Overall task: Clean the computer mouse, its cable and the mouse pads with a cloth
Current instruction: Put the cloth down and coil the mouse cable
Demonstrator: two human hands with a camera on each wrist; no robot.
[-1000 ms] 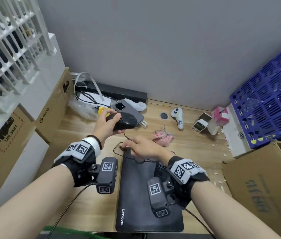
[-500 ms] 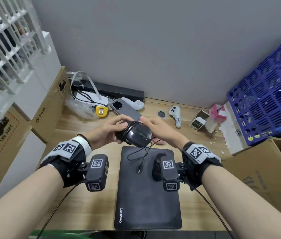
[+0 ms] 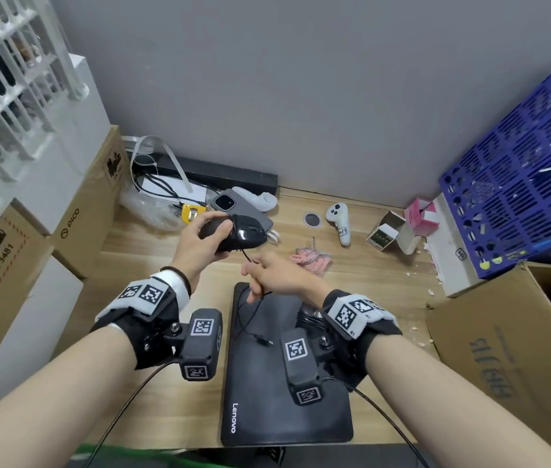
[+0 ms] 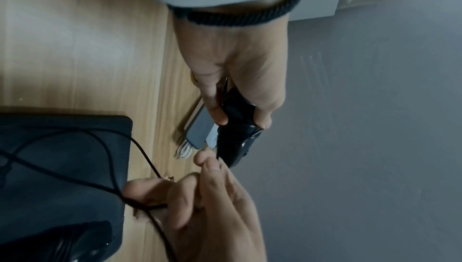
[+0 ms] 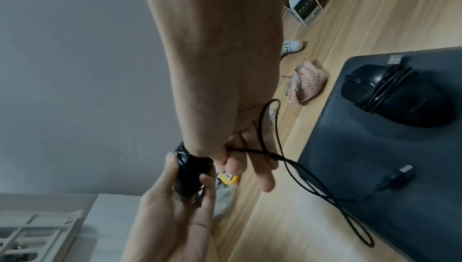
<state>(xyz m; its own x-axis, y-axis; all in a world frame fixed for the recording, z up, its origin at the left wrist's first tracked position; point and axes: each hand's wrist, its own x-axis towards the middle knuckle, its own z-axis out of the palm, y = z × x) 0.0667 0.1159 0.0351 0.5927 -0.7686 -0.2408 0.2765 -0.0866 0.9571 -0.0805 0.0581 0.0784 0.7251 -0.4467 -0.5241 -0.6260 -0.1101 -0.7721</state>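
My left hand (image 3: 215, 231) grips a black mouse (image 3: 245, 234) above the desk's far side, one turn of cable round its body. My right hand (image 3: 257, 278) pinches that black cable (image 3: 245, 255) just below the mouse; the right wrist view shows thumb and forefinger closed on the cable (image 5: 280, 157). The rest of it trails in loops onto the black Lenovo mouse pad (image 3: 284, 383) and ends in a USB plug (image 3: 262, 340). A second black mouse (image 5: 395, 94), wrapped in its own cable, lies on the pad. A pink cloth (image 3: 311, 258) lies on the desk right of my hands.
A grey phone (image 3: 233, 204), a white controller (image 3: 340, 221), a small open box (image 3: 385, 231) and a pink box (image 3: 421, 214) sit near the wall. A blue crate (image 3: 520, 197) and a cardboard box (image 3: 520, 349) stand at the right, cardboard boxes (image 3: 88, 204) at the left.
Half a second ago both hands held the mouse above the pad. The left hand has carried it away toward the phone, and the right hand has dropped back along the cable.
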